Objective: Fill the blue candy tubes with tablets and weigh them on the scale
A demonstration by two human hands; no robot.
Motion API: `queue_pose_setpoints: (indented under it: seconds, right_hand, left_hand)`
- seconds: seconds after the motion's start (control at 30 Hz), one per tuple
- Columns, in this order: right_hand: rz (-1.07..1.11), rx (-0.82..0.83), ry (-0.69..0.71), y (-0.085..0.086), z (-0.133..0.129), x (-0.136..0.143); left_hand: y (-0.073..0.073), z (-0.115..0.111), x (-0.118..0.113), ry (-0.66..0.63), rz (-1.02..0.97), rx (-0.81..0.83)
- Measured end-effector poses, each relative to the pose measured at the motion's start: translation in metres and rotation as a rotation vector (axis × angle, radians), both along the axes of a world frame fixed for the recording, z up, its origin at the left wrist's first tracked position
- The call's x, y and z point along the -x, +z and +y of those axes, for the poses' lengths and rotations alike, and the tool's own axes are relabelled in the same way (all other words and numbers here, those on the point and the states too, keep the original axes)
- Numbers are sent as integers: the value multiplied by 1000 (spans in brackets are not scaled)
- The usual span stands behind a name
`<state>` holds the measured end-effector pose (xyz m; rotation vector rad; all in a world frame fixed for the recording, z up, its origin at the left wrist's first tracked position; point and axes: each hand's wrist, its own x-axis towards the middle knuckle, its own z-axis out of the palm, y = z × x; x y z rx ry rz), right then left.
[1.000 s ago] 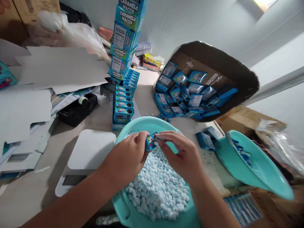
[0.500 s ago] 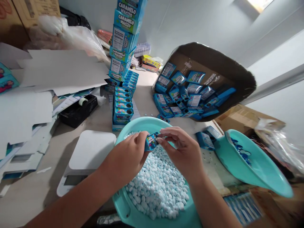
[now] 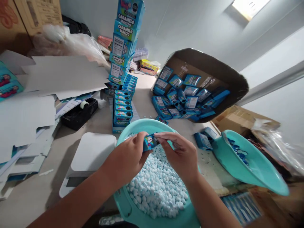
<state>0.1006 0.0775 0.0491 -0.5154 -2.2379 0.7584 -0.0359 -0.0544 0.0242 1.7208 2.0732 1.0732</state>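
One turquoise tub (image 3: 142, 123): under both hands
Left hand (image 3: 130, 152): curled round the blue box (image 3: 148, 142)
Right hand (image 3: 182, 155): half-closed at the box's end, can't tell if pinching anything
Blue box: over tub; seems end-fiddling stage, next needs steady left grip
Pale pieces (image 3: 156, 186): heaped in tub

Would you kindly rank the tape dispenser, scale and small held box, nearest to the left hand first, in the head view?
1. Small box: held in the left hand.
2. Scale: left of the hand.
3. Tape dispenser: behind the scale.
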Motion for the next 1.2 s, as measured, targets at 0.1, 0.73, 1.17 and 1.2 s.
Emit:
queue_pose_setpoints:
  seconds: [0.1,0.73,1.17,1.2]
  right_hand:
    - [89,40,1,-1,-1,1]
    - [-355,67,34,-14,29,-3]
    - [-659,-131,398,-53,25,-3]
    - [-638,-126,394,-53,25,-1]
  left_hand:
    - [-2,1,0,32,-18,-25]
    - [27,-27,35,54,-556,-274]
    - [-25,-84,114,300,-761,-160]
    - [-27,-83,112,286,-753,-128]
